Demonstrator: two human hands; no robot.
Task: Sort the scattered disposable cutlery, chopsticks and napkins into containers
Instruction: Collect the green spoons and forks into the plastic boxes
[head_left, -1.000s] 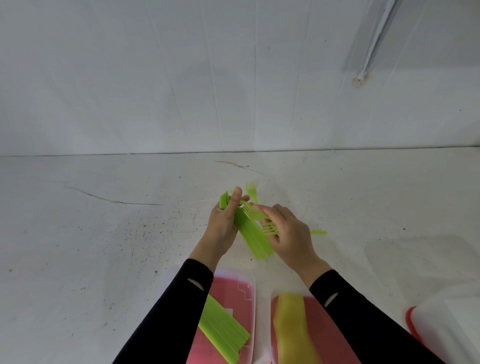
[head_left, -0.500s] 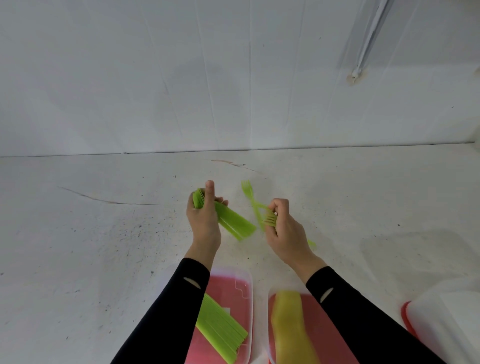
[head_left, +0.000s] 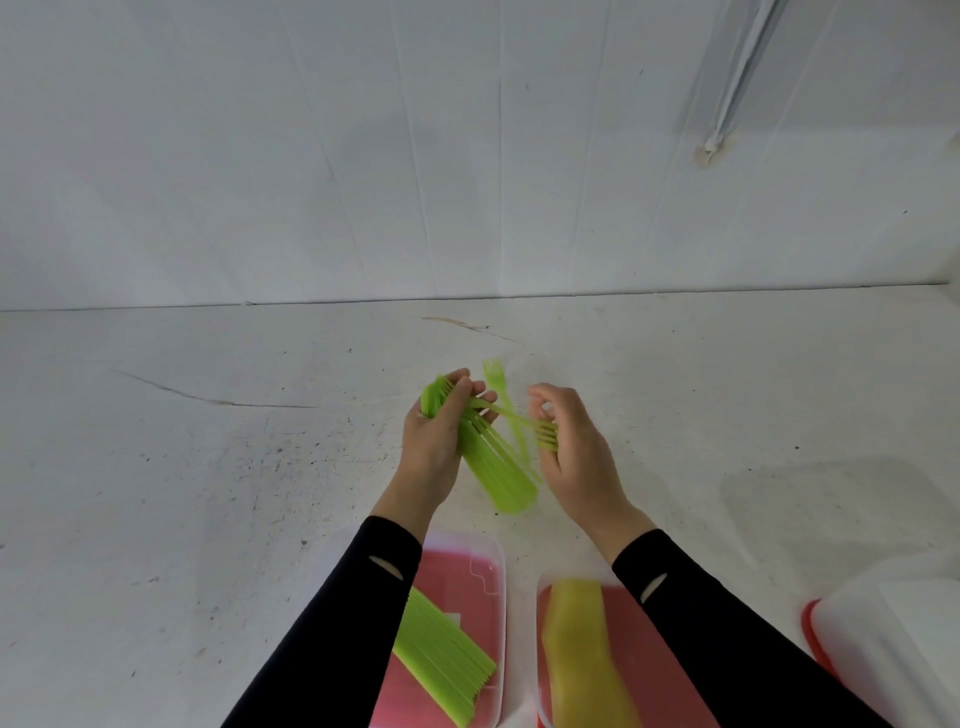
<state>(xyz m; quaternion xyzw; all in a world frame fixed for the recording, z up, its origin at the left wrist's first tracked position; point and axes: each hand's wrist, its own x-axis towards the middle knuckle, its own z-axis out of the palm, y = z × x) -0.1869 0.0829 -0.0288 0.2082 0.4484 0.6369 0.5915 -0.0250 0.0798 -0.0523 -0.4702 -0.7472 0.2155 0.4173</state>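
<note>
Both forearms reach forward from the bottom edge, converging, in a black left sleeve (head_left: 332, 623) and a black right sleeve (head_left: 727, 634); wrists bare.

Left hand (head_left: 436, 441): back of hand towards camera, thumb up, fingers curled round a bundle of green forks (head_left: 493, 467).

Right hand (head_left: 576, 457): just beside the left, not touching it. Fingers bent inward, thumb and fingers pinching a single green fork (head_left: 545, 434) at its tine end.
</note>
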